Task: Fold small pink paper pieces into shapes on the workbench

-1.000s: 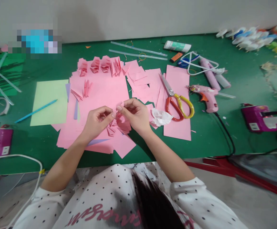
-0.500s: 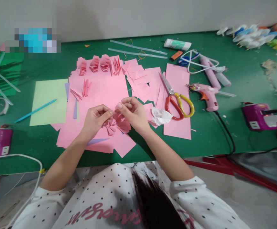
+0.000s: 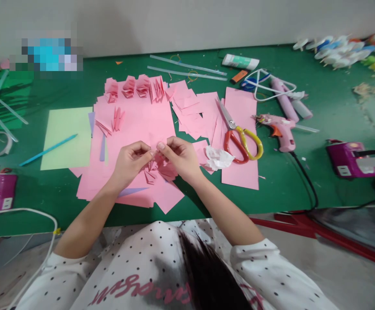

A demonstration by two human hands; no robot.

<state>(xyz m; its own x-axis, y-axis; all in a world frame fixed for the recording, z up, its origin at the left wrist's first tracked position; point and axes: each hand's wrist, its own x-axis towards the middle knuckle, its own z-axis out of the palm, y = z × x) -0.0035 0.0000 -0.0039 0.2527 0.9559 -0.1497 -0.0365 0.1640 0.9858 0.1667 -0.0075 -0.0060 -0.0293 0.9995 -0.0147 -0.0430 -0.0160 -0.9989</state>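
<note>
So, left hand (image 3: 133,159): thumb and index pinched together at the tips, closed on one side of a small pink paper piece (image 3: 156,143).
Right hand (image 3: 181,158): thumb against bent index, pinching the same piece from the other side; fingertips of both hands nearly meet.
Paper piece: between the two sets of fingers, over the pink sheets (image 3: 138,125); mostly hidden by them, so fold state can't be told.
Handling: should be next to weightless, thin, a bit springy at creases. Not slippery, I'd guess, but easy to crush or tear.
Grip: best by a creased edge, thumb against index, light pressure; keep off any loose corners.
Folded pieces, near: a small cluster (image 3: 150,175) just below the fingers, partly covered by them.
Folded pieces, far: a row (image 3: 142,87) beyond the fingers along the top of the sheets, plus a couple (image 3: 118,119) to the far left.
Scissors (image 3: 232,125): right of the fingers, on pink paper, handles spread, blades together.
Tissue (image 3: 218,158): crumpled, between fingers and scissors handles.
Glue gun (image 3: 283,131): well right of the fingers, on the green counter (image 3: 280,185).
Blue pencil (image 3: 50,149): well left of the fingers, across a pale green sheet (image 3: 67,122).
</note>
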